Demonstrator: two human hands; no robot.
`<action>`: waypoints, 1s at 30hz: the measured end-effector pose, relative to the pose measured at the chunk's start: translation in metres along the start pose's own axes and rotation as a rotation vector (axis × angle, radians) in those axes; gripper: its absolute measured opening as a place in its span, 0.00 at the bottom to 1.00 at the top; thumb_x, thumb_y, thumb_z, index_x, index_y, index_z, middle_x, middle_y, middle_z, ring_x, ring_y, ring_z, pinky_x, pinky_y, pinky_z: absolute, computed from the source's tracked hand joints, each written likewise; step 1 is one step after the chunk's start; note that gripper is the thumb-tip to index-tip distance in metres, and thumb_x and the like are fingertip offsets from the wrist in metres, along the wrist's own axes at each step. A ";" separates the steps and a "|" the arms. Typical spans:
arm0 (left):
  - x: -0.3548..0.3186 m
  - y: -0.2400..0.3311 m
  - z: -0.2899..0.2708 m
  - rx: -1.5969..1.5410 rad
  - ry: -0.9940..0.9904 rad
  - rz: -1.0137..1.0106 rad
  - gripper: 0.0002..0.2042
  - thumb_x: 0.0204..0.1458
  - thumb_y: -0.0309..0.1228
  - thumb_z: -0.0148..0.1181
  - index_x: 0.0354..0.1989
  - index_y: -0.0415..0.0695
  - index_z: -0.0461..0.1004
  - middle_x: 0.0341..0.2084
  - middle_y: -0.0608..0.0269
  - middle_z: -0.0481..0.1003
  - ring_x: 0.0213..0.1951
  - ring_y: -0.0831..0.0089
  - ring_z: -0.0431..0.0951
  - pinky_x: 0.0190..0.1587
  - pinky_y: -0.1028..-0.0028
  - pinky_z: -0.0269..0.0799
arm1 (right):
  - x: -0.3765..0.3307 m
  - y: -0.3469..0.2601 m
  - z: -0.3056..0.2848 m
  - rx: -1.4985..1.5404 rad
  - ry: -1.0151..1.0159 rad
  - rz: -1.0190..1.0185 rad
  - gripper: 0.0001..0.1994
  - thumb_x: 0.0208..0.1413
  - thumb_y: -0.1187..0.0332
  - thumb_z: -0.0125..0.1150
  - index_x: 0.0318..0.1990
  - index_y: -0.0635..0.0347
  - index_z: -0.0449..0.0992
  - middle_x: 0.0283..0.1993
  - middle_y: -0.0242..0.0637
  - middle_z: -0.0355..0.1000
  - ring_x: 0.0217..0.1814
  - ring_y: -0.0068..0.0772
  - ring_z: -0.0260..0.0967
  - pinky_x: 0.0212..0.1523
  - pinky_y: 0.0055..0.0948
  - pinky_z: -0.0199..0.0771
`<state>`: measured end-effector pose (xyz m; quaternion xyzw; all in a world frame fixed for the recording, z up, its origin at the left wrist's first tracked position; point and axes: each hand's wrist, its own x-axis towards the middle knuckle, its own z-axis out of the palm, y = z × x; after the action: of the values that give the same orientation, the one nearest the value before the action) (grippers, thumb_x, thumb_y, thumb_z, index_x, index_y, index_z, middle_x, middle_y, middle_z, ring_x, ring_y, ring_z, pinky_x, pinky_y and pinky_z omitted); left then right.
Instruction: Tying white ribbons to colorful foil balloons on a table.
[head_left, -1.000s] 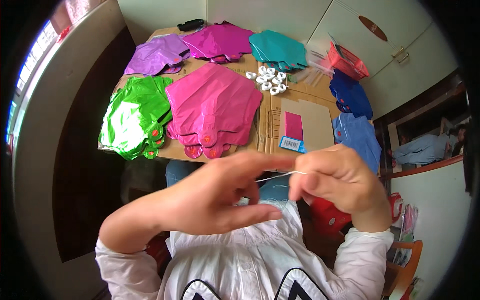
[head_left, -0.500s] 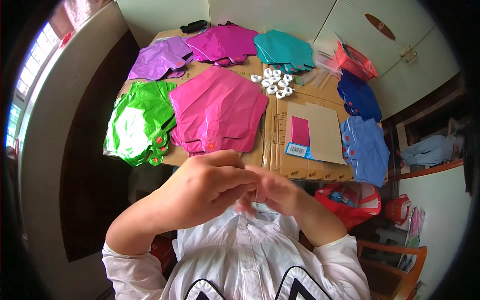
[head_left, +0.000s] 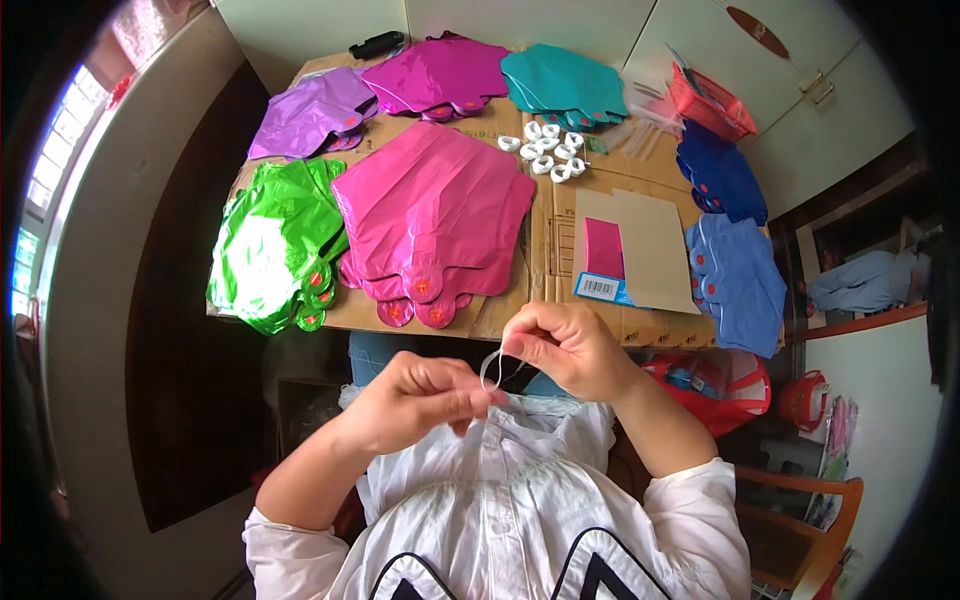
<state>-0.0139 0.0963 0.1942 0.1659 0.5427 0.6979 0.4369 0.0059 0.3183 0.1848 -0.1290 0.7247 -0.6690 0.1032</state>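
Observation:
A thin white ribbon point(head_left: 487, 372) curves in a small loop between my hands, in front of my body below the table's front edge. My left hand point(head_left: 422, 402) is closed, pinching the ribbon's lower part between thumb and fingers. Higher and to the right, my right hand point(head_left: 568, 350) pinches the upper part with its fingers curled in. Just beyond the hands lies a stack of flat pink foil balloons point(head_left: 430, 215) with round tabs toward me. Small white ribbon coils point(head_left: 545, 150) sit in a cluster behind it to the right.
Cardboard point(head_left: 655, 325) covers the table. Around it lie flat foil balloons: green point(head_left: 270, 240), lilac point(head_left: 310, 115), magenta point(head_left: 440, 75), teal point(head_left: 562, 82), dark blue point(head_left: 722, 170) and light blue point(head_left: 735, 280). A cardboard box point(head_left: 650, 250), red basket point(head_left: 712, 105) and red bag point(head_left: 735, 385) are on the right.
My hands were together, overlapping, and have drawn apart; the ribbon loop now shows between them. The left hand came lower, and the pink balloons' tabs came into sight.

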 end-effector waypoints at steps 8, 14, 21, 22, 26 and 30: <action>-0.008 0.000 -0.018 0.008 0.266 -0.006 0.13 0.54 0.28 0.57 0.45 0.33 0.73 0.35 0.57 0.77 0.29 0.79 0.75 0.32 0.80 0.71 | -0.004 -0.009 0.005 -0.228 -0.013 -0.191 0.05 0.54 0.72 0.59 0.30 0.63 0.73 0.24 0.35 0.70 0.24 0.25 0.66 0.26 0.24 0.65; 0.004 0.007 -0.004 0.021 0.130 -0.132 0.11 0.51 0.30 0.62 0.38 0.36 0.76 0.27 0.62 0.78 0.27 0.81 0.76 0.29 0.81 0.73 | 0.003 -0.013 0.003 -0.335 -0.005 -0.253 0.05 0.53 0.71 0.60 0.28 0.63 0.73 0.24 0.34 0.69 0.24 0.26 0.66 0.25 0.24 0.64; 0.007 -0.003 -0.004 -0.119 0.063 -0.168 0.10 0.55 0.29 0.57 0.39 0.36 0.76 0.29 0.60 0.78 0.25 0.79 0.76 0.27 0.82 0.71 | 0.007 0.008 0.001 -0.087 -0.025 -0.147 0.06 0.54 0.70 0.59 0.31 0.64 0.73 0.25 0.37 0.71 0.28 0.24 0.69 0.29 0.23 0.68; 0.008 -0.005 0.000 -0.201 0.100 -0.108 0.10 0.55 0.29 0.56 0.41 0.36 0.75 0.30 0.59 0.78 0.25 0.79 0.77 0.27 0.82 0.71 | 0.008 0.020 0.002 0.022 -0.015 -0.114 0.06 0.55 0.70 0.58 0.31 0.64 0.73 0.25 0.37 0.71 0.28 0.23 0.69 0.30 0.23 0.68; 0.017 -0.012 0.001 -0.163 0.381 0.295 0.10 0.56 0.22 0.51 0.45 0.34 0.73 0.36 0.52 0.77 0.24 0.77 0.76 0.25 0.80 0.74 | -0.002 0.048 0.029 -0.132 0.073 -0.113 0.05 0.55 0.70 0.58 0.32 0.63 0.74 0.26 0.37 0.70 0.29 0.26 0.70 0.33 0.26 0.69; 0.012 -0.026 0.000 0.595 0.390 0.295 0.16 0.52 0.12 0.43 0.44 0.39 0.75 0.37 0.59 0.78 0.22 0.85 0.72 0.23 0.83 0.70 | -0.013 0.003 0.025 -0.219 -0.042 -0.317 0.04 0.54 0.71 0.57 0.31 0.62 0.72 0.25 0.39 0.68 0.28 0.35 0.69 0.29 0.28 0.67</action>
<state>-0.0094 0.1068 0.1679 0.2257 0.7647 0.5838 0.1531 0.0260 0.2996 0.1798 -0.2658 0.7615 -0.5911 -0.0032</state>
